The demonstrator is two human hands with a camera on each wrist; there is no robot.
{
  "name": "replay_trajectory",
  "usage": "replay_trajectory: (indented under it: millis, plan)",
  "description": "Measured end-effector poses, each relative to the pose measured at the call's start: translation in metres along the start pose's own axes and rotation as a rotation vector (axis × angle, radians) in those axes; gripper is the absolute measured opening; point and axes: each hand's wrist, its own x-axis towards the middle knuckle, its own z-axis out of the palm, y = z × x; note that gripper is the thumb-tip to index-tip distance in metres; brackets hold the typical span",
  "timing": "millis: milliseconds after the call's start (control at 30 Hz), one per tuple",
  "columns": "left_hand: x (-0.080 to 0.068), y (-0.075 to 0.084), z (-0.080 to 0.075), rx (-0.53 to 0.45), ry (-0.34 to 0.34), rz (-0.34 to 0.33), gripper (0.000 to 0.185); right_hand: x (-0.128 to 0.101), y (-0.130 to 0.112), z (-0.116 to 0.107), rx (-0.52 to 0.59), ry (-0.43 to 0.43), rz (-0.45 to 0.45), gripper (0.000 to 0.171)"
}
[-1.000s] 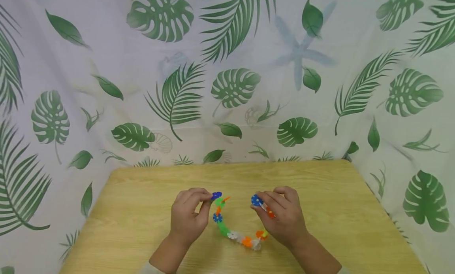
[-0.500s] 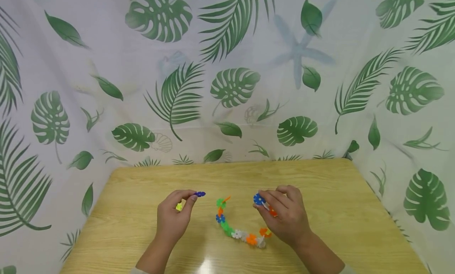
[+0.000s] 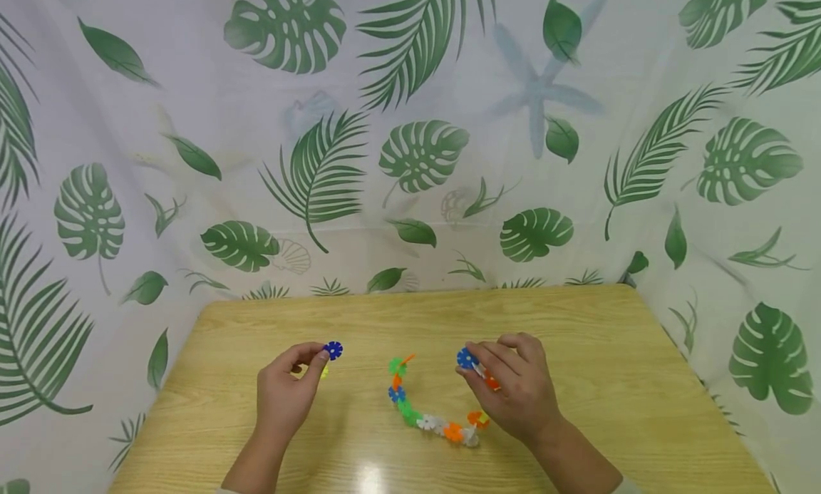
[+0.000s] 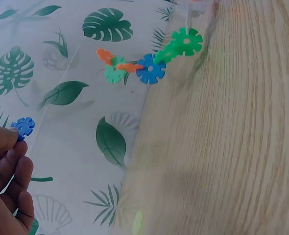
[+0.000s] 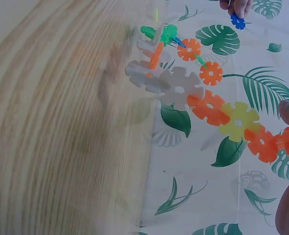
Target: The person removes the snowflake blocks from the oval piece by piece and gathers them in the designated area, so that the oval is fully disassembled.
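My left hand [image 3: 285, 390] pinches a single dark blue snowflake disc [image 3: 333, 350] between thumb and fingertips, its notched face showing. In the left wrist view the same disc [image 4: 24, 128] stands out past the fingertips. My right hand [image 3: 518, 390] holds one end of a chain of linked snowflake discs [image 3: 410, 414], with a blue disc [image 3: 466, 358] at its fingertips. From there the chain curves down and round to the left in green, white, orange and blue. Its far end, a green disc [image 3: 398, 366] with an orange one, points up between the hands.
A yellow piece [image 3: 325, 371] shows just behind the left hand, partly hidden by it. The wooden table [image 3: 564, 316] reaches back to a leaf-printed cloth [image 3: 410, 209] that hangs behind it and along both sides.
My left hand has moved left, away from the chain, with the blue disc, which has turned its face to the head view. The yellow piece has come into sight. The right hand has barely moved.
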Motion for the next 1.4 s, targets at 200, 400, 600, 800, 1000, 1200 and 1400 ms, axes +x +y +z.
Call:
replay_trajectory:
  millis: [200,400,600,800,1000,1200,1400]
  plan:
    - [0.003,-0.016,-0.007,0.083,-0.008,-0.065,0.008,0.000,0.001,-0.001,-0.003,-0.017,0.006,0.038]
    - [0.005,-0.036,-0.015,0.148,-0.033,-0.160,0.012,0.001,0.000,-0.002,-0.005,-0.028,0.007,0.038]
    - [0.007,-0.057,-0.020,0.218,-0.050,-0.207,0.016,0.001,-0.002,-0.001,-0.007,-0.029,0.000,0.038]
    - [0.009,-0.072,-0.022,0.252,-0.096,-0.267,0.020,0.003,-0.003,-0.003,-0.014,-0.034,0.001,0.039]
    - [0.014,-0.081,-0.022,0.290,-0.145,-0.321,0.023,0.006,-0.003,-0.003,-0.012,-0.035,-0.005,0.041]
    - [0.018,-0.085,-0.021,0.345,-0.194,-0.358,0.026,0.008,-0.003,-0.003,0.009,-0.037,-0.004,0.037]
    - [0.017,-0.093,-0.018,0.370,-0.231,-0.346,0.027,0.008,-0.005,-0.003,0.010,-0.046,-0.001,0.038]
